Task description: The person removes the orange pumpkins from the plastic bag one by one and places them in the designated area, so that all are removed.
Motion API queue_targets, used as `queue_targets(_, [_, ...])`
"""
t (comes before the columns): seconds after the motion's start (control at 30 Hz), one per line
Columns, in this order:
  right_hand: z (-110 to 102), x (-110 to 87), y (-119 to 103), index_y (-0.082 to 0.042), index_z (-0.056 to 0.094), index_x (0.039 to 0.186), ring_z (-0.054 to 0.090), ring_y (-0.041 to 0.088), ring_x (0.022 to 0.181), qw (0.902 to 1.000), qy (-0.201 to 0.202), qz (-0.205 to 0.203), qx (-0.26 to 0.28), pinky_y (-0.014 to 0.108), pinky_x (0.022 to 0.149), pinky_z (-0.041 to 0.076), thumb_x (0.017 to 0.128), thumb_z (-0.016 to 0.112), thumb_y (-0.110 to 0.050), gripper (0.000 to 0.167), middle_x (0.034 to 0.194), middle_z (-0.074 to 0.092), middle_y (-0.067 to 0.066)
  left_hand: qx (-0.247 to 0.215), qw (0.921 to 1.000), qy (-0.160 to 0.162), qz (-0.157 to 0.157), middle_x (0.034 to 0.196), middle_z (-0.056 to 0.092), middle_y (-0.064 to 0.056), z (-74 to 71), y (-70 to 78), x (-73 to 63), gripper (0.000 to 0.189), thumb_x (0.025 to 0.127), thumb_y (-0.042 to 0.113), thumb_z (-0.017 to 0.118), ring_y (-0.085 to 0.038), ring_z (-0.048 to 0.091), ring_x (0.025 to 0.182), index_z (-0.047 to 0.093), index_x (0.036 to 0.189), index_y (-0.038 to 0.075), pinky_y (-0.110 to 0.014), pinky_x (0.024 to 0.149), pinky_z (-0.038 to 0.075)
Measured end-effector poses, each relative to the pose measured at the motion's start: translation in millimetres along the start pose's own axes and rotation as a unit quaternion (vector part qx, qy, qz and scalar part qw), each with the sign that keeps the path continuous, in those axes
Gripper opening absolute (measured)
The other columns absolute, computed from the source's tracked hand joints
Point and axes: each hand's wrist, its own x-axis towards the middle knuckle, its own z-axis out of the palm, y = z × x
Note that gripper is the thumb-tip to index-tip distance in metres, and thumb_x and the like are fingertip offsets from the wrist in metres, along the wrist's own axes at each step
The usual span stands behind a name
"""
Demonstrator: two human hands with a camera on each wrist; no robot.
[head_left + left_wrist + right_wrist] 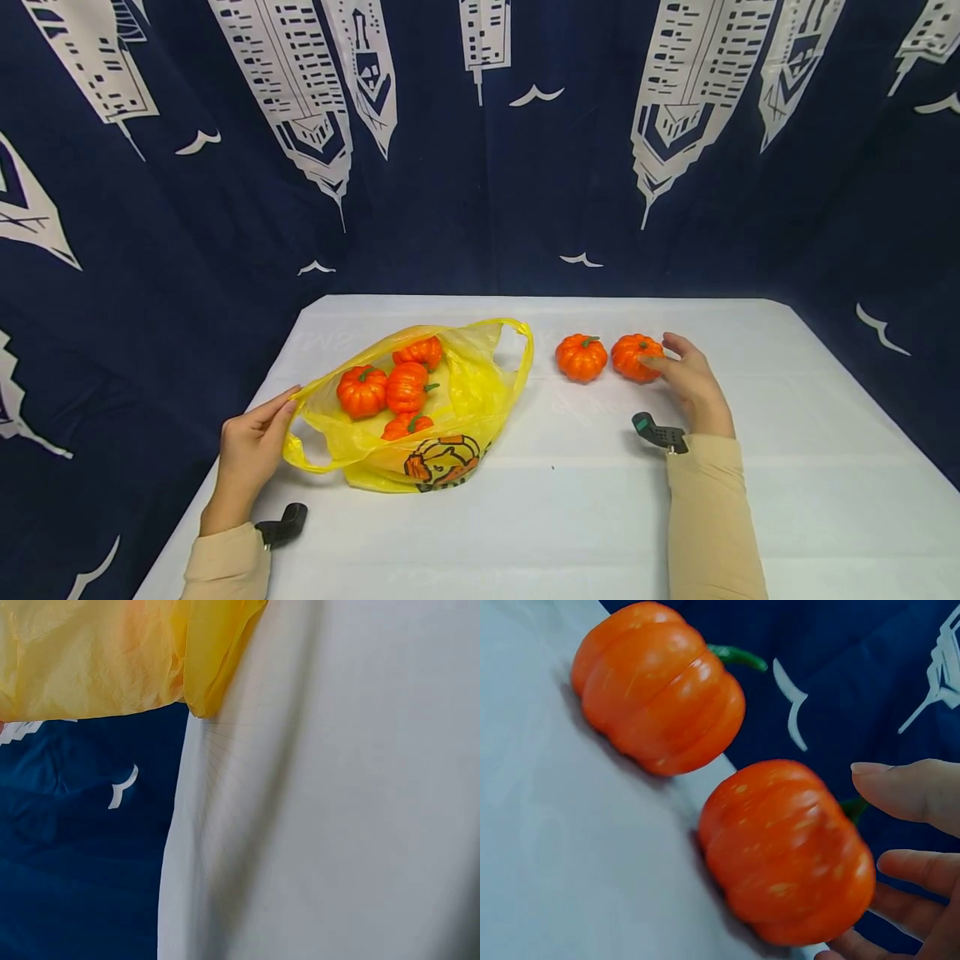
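On the left of the table my left hand (pixel 253 442) pinches the edge of a yellow plastic bag (pixel 472 387) near its handle, keeping the mouth spread. Several small orange pumpkins (pixel 363 392) with green stems lie inside the bag. To the right, my right hand (pixel 693 387) is at the right side of a loose pumpkin (pixel 632 357), thumb and fingers spread. In the right wrist view, its fingertips (pixel 900 866) are right by that pumpkin's stem side. Another pumpkin (pixel 581 358) sits just left of it. The left wrist view shows the bag's side but not the grip.
A white cloth covers the table (pixel 570 517). Behind it and along the sides hangs a dark blue curtain (pixel 480 208) printed with white buildings and birds. Black devices (pixel 660 433) are worn at both wrists.
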Motion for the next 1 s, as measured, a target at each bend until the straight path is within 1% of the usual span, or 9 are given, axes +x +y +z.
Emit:
queue_targets(0.17, [-3,-8.9,-15,-0.004,0.009,0.160,0.017,0.049,0.150,0.9989,0.014,-0.017,-0.041,0.068,0.118,0.022,0.096,0.059,-0.020,0.083,0.168,0.008,0.020,0.000,1.0000,-0.002,-0.005,0.108,0.072,-0.027,-0.7,0.2,0.5,0.024,0.088,-0.014,0.066,0.024,0.057,0.097,0.071,0.111,-0.011,0.000,0.076,0.048])
queue_targets(0.37, [-2,-19.9,-35,-0.006,0.012,0.161,0.019,0.048,0.150,0.9964,0.051,-0.033,-0.058,0.072,0.114,0.026,0.098,0.061,-0.025,0.082,0.168,0.012,0.020,-0.002,1.0000,-0.002,-0.003,0.108,0.071,-0.028,-0.4,-0.9,0.6,0.024,0.088,-0.014,0.066,0.024,0.057,0.097,0.071,0.111,-0.011,0.000,0.076,0.048])
queue_targets(0.47, [0,-24.8,-46,-0.008,0.014,0.161,0.020,0.047,0.150,0.9951,0.060,-0.051,-0.059,0.072,0.114,0.026,0.097,0.062,-0.024,0.081,0.168,0.014,0.019,-0.003,1.0000,-0.001,-0.003,0.107,0.071,-0.027,0.0,-1.6,0.0,0.024,0.087,-0.014,0.066,0.023,0.057,0.097,0.071,0.111,-0.011,0.000,0.076,0.048])
queue_targets(0.5, [1,-26.3,-50,-0.008,0.015,0.161,0.022,0.046,0.150,0.9946,0.060,-0.059,-0.060,0.072,0.114,0.027,0.097,0.063,-0.024,0.081,0.167,0.016,0.019,-0.003,1.0000,0.000,-0.003,0.107,0.071,-0.026,0.1,-1.6,-0.1,0.024,0.087,-0.014,0.067,0.023,0.058,0.097,0.072,0.111,-0.010,0.000,0.076,0.049])
queue_targets(0.6, [4,-30.5,-60,-0.008,0.018,0.160,0.027,0.045,0.149,0.9927,0.048,-0.090,-0.064,0.068,0.115,0.030,0.097,0.064,-0.021,0.080,0.166,0.021,0.020,-0.002,1.0000,0.002,-0.003,0.108,0.074,-0.013,-0.2,-2.2,-0.3,0.023,0.087,-0.013,0.067,0.022,0.059,0.096,0.072,0.110,-0.011,-0.001,0.076,0.049])
queue_targets(0.73, [10,-38.1,-75,-0.006,0.022,0.159,0.036,0.044,0.145,0.9888,0.014,-0.127,-0.077,0.061,0.115,0.037,0.097,0.065,-0.020,0.076,0.161,0.030,0.023,-0.002,1.0000,0.006,-0.004,0.107,0.073,-0.004,-1.1,-4.1,-0.8,0.023,0.087,-0.013,0.067,0.021,0.060,0.095,0.072,0.110,-0.011,-0.001,0.075,0.050])
queue_targets(0.8, [13,-43.2,-82,-0.006,0.024,0.158,0.041,0.042,0.142,0.9865,-0.008,-0.144,-0.078,0.053,0.114,0.041,0.098,0.065,-0.022,0.074,0.159,0.035,0.022,-0.004,1.0000,0.008,-0.002,0.107,0.073,-0.012,-1.7,-4.4,-0.8,0.024,0.087,-0.013,0.067,0.021,0.060,0.095,0.072,0.110,-0.010,-0.001,0.075,0.050])
queue_targets(0.9, [18,-50.1,-92,-0.005,0.029,0.156,0.047,0.040,0.137,0.9823,-0.043,-0.170,-0.064,0.029,0.106,0.050,0.099,0.064,-0.023,0.069,0.155,0.042,0.021,-0.009,0.9999,0.007,0.001,0.106,0.072,-0.023,-1.8,-4.3,-0.4,0.024,0.087,-0.014,0.067,0.021,0.060,0.096,0.072,0.110,-0.010,-0.001,0.076,0.050])
queue_targets(1.0, [24,-54.6,-101,-0.004,0.033,0.154,0.049,0.038,0.135,0.9766,-0.077,-0.195,-0.047,0.008,0.092,0.050,0.099,0.064,-0.020,0.065,0.150,0.046,0.020,-0.017,0.9998,0.004,-0.001,0.107,0.070,-0.029,-0.5,-4.5,-0.2,0.023,0.088,-0.014,0.066,0.021,0.060,0.097,0.072,0.110,-0.010,-0.002,0.077,0.050])
